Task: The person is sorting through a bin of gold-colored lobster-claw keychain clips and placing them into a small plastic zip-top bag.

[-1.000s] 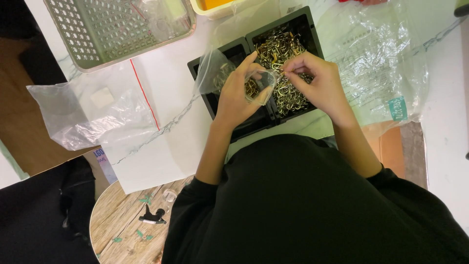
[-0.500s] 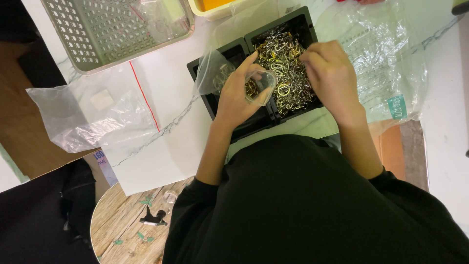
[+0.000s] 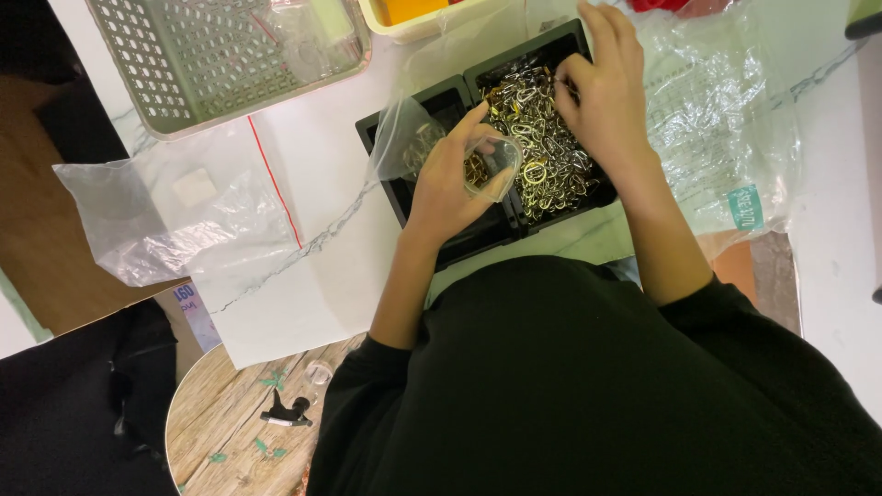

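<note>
Black tray [image 3: 432,213]: two compartments; two hands [image 3: 602,87].

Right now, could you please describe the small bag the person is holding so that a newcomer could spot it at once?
Find the black tray of metal rings on the white table. Over its near left corner the left hand holds a small clear bag, mouth pinched open. Unlike the larger clear bags lying flat nearby, it is lifted off the table.

A grey basket [image 3: 230,55] stands at the tabletop's [image 3: 340,266] far left. Near it, towards the person, lies a clear bag [image 3: 175,225]. Right of the basket sits a cream tub [image 3: 404,23]; further right, crumpled plastic [image 3: 726,119].
</note>
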